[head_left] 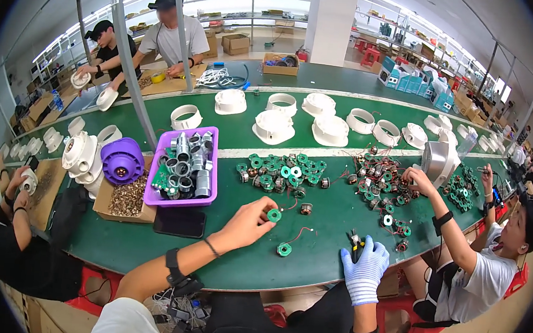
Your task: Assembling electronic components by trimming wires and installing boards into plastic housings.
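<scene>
My left hand (243,226) is bare and closed, with a small motor with a round green circuit board (273,215) pinched at its fingertips. My right hand (365,271), in a white and blue striped glove, is closed around small black and yellow pliers (356,240) near the table's front edge. Between my hands lies another green-topped motor (284,249) with a red wire trailing from it. A copper-wound motor (305,208) rests just beyond my left fingers. Farther back is a heap of green-board motors (285,171).
A purple bin (212,190) of metal cylinders, a box of small brass parts (127,200) and a black phone (179,222) are at left. White housings (274,126) line the belt behind. At right, a co-worker's hand (422,181) reaches over another motor pile (379,183).
</scene>
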`<action>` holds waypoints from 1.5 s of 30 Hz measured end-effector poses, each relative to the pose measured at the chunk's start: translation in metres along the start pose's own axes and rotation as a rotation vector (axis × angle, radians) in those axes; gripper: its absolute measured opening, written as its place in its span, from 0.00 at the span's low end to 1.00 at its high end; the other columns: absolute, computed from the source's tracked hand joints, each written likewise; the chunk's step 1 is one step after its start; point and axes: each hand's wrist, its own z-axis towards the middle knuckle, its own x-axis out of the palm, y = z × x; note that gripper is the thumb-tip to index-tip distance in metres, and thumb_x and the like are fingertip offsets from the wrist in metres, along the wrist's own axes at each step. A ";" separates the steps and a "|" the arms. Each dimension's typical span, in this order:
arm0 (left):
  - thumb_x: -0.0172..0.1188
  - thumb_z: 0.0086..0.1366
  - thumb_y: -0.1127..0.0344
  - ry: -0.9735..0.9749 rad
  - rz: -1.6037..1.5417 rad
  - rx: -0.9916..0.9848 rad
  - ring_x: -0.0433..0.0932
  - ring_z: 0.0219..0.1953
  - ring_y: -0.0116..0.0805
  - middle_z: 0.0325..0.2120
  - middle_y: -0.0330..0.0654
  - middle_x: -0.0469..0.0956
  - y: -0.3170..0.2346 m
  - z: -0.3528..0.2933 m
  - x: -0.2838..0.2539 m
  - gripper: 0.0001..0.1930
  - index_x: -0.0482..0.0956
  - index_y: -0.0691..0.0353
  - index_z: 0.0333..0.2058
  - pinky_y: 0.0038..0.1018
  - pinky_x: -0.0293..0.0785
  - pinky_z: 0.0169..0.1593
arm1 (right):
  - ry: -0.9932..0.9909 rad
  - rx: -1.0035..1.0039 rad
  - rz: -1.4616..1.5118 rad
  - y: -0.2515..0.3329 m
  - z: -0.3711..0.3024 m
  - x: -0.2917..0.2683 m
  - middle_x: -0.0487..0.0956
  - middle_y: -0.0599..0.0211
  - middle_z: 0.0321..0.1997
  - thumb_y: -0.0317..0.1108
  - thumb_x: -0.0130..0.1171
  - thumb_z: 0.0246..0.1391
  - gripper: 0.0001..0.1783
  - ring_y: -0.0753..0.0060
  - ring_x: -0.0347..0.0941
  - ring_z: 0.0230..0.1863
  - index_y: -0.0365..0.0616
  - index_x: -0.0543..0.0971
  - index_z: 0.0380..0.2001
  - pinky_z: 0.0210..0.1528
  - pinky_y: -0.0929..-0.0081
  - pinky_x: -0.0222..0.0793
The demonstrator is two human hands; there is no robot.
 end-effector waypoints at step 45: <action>0.60 0.69 0.72 -0.031 -0.597 -0.253 0.82 0.47 0.33 0.46 0.48 0.79 0.037 -0.026 -0.014 0.18 0.73 0.67 0.55 0.26 0.80 0.48 | 0.419 0.028 0.958 0.054 0.049 0.010 0.72 0.66 0.23 0.30 0.60 0.60 0.07 0.75 0.69 0.25 0.36 0.75 0.33 0.31 0.74 0.67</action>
